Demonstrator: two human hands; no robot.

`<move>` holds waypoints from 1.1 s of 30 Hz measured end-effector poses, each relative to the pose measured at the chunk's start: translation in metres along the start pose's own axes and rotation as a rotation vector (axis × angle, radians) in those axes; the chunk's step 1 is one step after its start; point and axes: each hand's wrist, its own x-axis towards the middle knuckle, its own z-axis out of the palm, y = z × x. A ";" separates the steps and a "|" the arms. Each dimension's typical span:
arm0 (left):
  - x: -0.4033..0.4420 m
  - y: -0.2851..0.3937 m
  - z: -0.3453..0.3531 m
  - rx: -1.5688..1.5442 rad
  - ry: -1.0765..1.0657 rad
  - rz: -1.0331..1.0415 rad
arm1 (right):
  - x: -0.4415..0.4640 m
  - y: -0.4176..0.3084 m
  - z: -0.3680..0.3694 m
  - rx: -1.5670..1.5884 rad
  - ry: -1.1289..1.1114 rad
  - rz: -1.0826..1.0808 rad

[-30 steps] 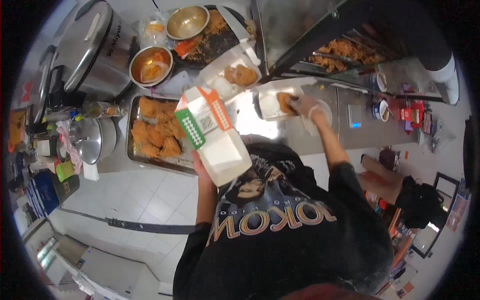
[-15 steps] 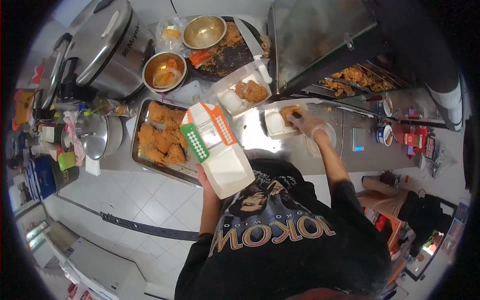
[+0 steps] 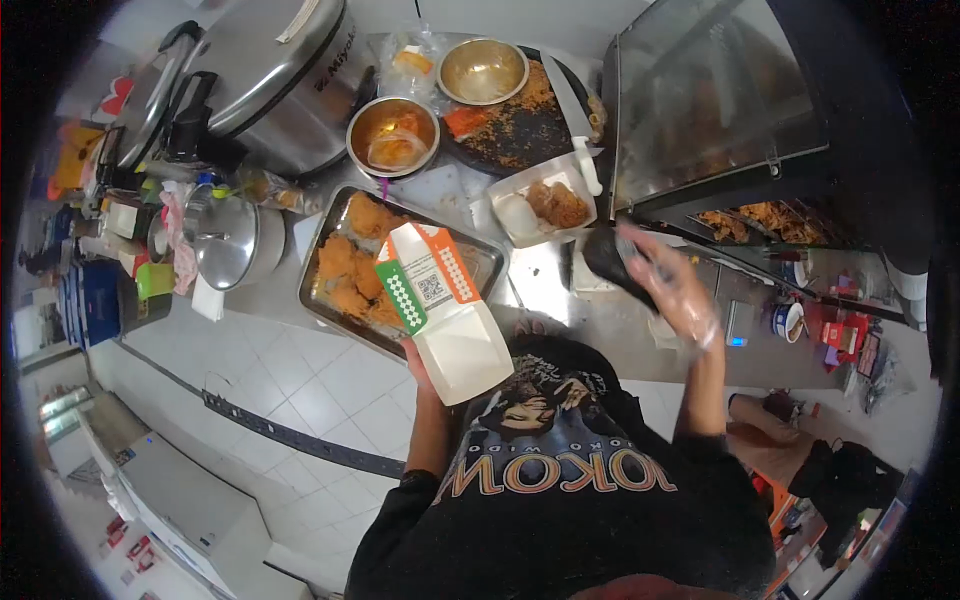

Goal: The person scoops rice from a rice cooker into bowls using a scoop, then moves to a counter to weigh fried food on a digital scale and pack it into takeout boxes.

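Note:
My left hand is closed on the lower edge of an open paper food box, white inside, with green and orange patterned flaps and a printed QR code. My right hand, in a clear plastic glove and slightly blurred, is closed on a black oval object whose kind I cannot make out. Part of something white shows beneath it; the rest is hidden. Beyond it stands a paper box holding white rice and a piece of fried chicken.
Several fried chicken pieces lie on a metal tray. Behind are a knife, a crumb-covered black board, two metal bowls and a large cooker. A glass display case and small scale stand right.
My right hand has left the chicken in the second box and now holds the black object, which covers that spot. My left hand still holds the open box. The view has shifted.

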 end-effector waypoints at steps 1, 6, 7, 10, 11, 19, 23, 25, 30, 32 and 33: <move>0.000 0.003 -0.005 -0.002 0.006 0.024 | 0.021 -0.020 0.008 -0.033 0.051 -0.020; 0.008 0.023 0.005 -0.141 -0.249 0.017 | 0.218 -0.014 0.048 -0.485 0.080 -0.159; 0.010 0.029 0.019 -0.117 -0.279 0.024 | 0.255 -0.010 0.056 -0.618 -0.011 -0.074; 0.009 0.036 0.035 -0.029 -0.210 0.147 | 0.300 0.009 0.079 -0.776 -0.182 0.044; 0.012 0.034 0.026 -0.055 -0.241 0.195 | 0.308 0.018 0.087 -0.799 -0.222 0.061; 0.019 0.009 -0.016 -0.478 -0.501 -0.030 | 0.208 0.038 0.072 -0.963 0.045 -0.312; 0.014 0.017 0.054 -0.372 -0.637 -0.290 | 0.022 -0.011 0.040 -0.229 0.463 -0.372; 0.010 0.011 0.068 -0.358 -0.603 -0.363 | -0.055 0.008 0.020 -0.062 0.651 -0.229; 0.008 -0.021 0.094 -0.145 -0.542 -0.587 | -0.185 0.175 -0.042 0.023 1.143 0.372; 0.000 -0.043 0.118 -0.036 -0.502 -0.672 | -0.223 0.244 -0.087 -0.007 1.281 0.424; 0.004 -0.055 0.116 0.005 -0.541 -0.718 | -0.238 0.300 -0.115 -0.007 1.361 0.365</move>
